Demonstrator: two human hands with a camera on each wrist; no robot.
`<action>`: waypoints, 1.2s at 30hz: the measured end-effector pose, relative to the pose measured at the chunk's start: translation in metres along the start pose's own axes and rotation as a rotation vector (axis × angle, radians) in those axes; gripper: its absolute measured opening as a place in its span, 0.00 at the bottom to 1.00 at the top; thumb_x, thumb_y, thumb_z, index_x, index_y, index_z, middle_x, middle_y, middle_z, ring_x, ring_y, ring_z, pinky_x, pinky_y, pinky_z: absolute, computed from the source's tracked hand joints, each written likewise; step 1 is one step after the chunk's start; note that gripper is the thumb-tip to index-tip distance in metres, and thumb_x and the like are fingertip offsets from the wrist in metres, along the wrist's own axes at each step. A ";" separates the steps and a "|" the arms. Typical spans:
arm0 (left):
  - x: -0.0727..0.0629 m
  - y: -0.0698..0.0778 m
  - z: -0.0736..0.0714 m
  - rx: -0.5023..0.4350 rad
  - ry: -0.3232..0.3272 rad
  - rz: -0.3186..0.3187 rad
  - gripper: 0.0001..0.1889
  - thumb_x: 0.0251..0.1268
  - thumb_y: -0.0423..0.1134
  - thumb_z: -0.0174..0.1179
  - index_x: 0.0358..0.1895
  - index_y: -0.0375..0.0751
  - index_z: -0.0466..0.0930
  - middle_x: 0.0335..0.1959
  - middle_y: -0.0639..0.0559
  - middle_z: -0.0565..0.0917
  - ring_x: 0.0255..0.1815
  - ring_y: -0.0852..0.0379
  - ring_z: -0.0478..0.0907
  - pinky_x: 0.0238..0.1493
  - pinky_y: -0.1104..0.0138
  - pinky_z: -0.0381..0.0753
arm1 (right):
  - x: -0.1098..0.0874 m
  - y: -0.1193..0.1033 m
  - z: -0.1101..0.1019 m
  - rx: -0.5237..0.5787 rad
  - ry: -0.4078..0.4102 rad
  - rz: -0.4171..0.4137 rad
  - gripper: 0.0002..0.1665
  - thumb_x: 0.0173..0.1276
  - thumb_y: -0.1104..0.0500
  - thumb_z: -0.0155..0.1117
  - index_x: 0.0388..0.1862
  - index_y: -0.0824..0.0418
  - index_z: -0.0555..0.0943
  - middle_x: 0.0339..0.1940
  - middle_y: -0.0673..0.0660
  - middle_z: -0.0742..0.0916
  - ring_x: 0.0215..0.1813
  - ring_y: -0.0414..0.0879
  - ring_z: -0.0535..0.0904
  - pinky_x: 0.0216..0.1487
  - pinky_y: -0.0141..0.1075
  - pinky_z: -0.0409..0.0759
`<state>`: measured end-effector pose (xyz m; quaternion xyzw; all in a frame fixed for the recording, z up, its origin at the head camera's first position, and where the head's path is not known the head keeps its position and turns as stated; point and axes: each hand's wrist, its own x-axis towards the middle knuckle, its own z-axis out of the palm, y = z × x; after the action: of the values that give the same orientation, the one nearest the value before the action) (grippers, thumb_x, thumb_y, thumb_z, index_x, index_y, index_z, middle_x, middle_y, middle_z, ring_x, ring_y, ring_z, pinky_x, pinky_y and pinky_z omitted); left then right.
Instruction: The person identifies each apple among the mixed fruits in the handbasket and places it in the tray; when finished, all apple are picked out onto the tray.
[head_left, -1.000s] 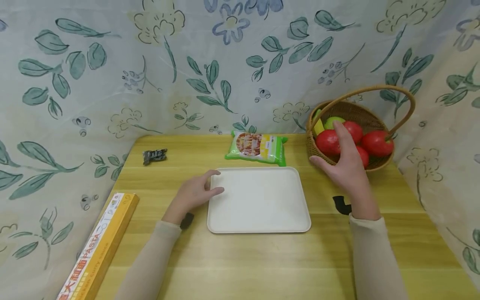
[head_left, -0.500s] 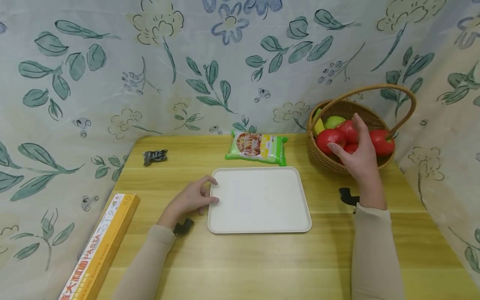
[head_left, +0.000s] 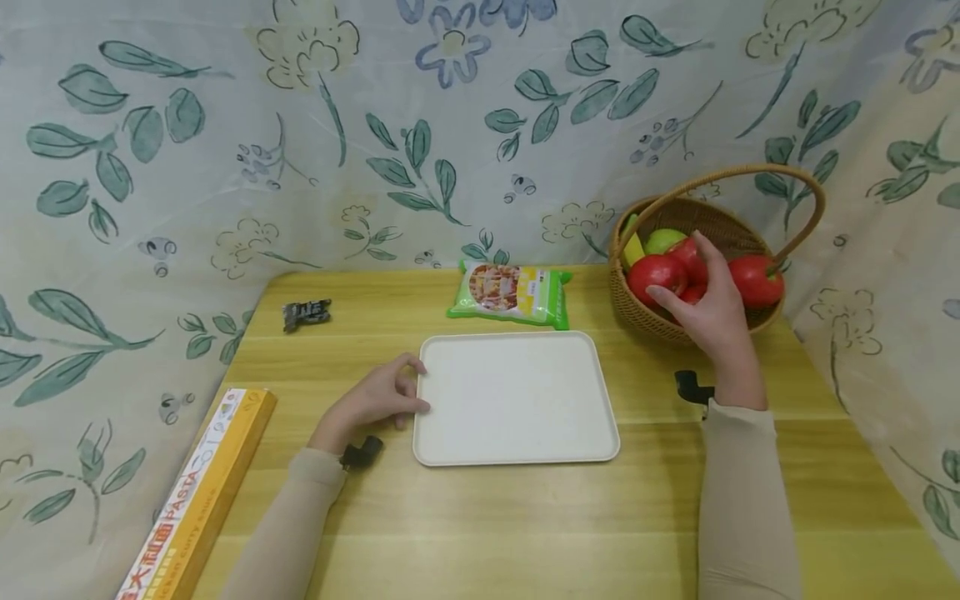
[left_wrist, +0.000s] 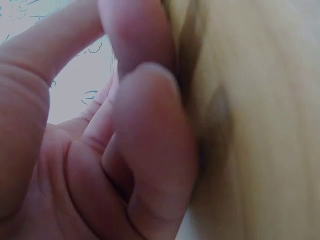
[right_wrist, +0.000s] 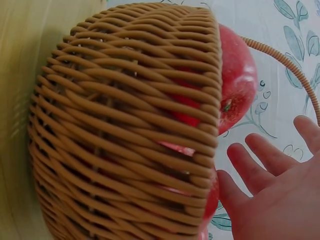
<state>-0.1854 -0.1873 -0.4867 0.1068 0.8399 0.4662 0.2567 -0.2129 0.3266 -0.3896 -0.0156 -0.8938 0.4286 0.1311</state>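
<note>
My right hand [head_left: 716, 321] reaches over the front of a wicker basket [head_left: 648, 312], thumb and fingers spread around the red fruit inside. In the head view its thumb tip overlaps a red apple [head_left: 657, 278], and its index finger reaches another red fruit [head_left: 688, 257]. The right wrist view shows the fingers fairly straight beside the woven rim, near a red apple [right_wrist: 237, 80]. My left hand [head_left: 375, 393] lies at the left edge of a white tray [head_left: 517, 400], fingers loosely bent, with index finger and thumb tips at the rim. Up close, its fingers [left_wrist: 155, 135] curl beside the wooden tabletop.
A green snack packet [head_left: 510, 293] lies behind the tray. Toward the back left is a small black wrapped item [head_left: 306, 314]. A long yellow pasta box [head_left: 198, 492] lies along the table's left side. The basket's tall arched handle [head_left: 813, 196] rises above the fruit. Floral cloth hangs behind.
My right hand has shifted slightly right over the basket, its fingers coming closer to the red fruit. My left hand has drawn back from over the tray to its left rim, fingers more bent.
</note>
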 end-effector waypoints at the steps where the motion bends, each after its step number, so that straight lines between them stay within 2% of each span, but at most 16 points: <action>1: 0.000 0.000 0.000 -0.002 0.000 -0.003 0.32 0.63 0.40 0.77 0.65 0.45 0.69 0.27 0.50 0.84 0.17 0.56 0.78 0.23 0.66 0.78 | 0.001 0.000 0.001 -0.008 -0.004 0.002 0.62 0.70 0.41 0.75 0.90 0.40 0.45 0.91 0.54 0.55 0.89 0.62 0.52 0.83 0.69 0.55; 4: 0.000 0.000 -0.001 -0.012 -0.002 -0.018 0.32 0.63 0.40 0.77 0.65 0.46 0.69 0.27 0.50 0.84 0.17 0.56 0.78 0.22 0.67 0.77 | 0.003 0.001 0.002 -0.032 -0.020 0.014 0.62 0.69 0.40 0.75 0.90 0.41 0.45 0.91 0.54 0.55 0.89 0.63 0.52 0.81 0.71 0.57; 8: 0.001 0.000 -0.001 -0.019 -0.005 -0.030 0.32 0.63 0.41 0.77 0.65 0.47 0.68 0.28 0.50 0.84 0.17 0.56 0.77 0.22 0.67 0.76 | 0.004 0.002 0.004 -0.055 -0.036 0.018 0.64 0.68 0.39 0.75 0.90 0.45 0.46 0.90 0.58 0.58 0.88 0.64 0.55 0.80 0.71 0.60; 15: 0.001 -0.001 -0.002 -0.024 -0.018 -0.027 0.32 0.63 0.41 0.77 0.65 0.44 0.68 0.28 0.49 0.84 0.17 0.56 0.78 0.22 0.66 0.77 | 0.006 0.006 0.008 -0.114 -0.032 -0.015 0.63 0.66 0.38 0.77 0.89 0.47 0.50 0.85 0.64 0.65 0.84 0.67 0.61 0.78 0.72 0.63; 26: 0.001 0.001 -0.003 -0.028 -0.020 -0.039 0.31 0.64 0.42 0.77 0.64 0.49 0.69 0.28 0.49 0.84 0.18 0.56 0.78 0.23 0.66 0.79 | 0.008 0.007 0.011 -0.207 -0.065 0.005 0.62 0.67 0.36 0.75 0.89 0.49 0.51 0.86 0.65 0.63 0.83 0.70 0.60 0.76 0.75 0.62; 36: 0.001 -0.001 -0.002 -0.026 -0.018 -0.042 0.31 0.64 0.43 0.76 0.64 0.49 0.69 0.28 0.49 0.84 0.18 0.56 0.78 0.23 0.66 0.78 | 0.010 0.009 0.014 -0.246 -0.030 -0.041 0.55 0.68 0.46 0.78 0.86 0.55 0.58 0.85 0.66 0.66 0.83 0.68 0.61 0.78 0.75 0.59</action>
<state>-0.1872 -0.1895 -0.4872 0.0901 0.8333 0.4708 0.2753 -0.2270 0.3234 -0.4026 -0.0069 -0.9416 0.3133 0.1233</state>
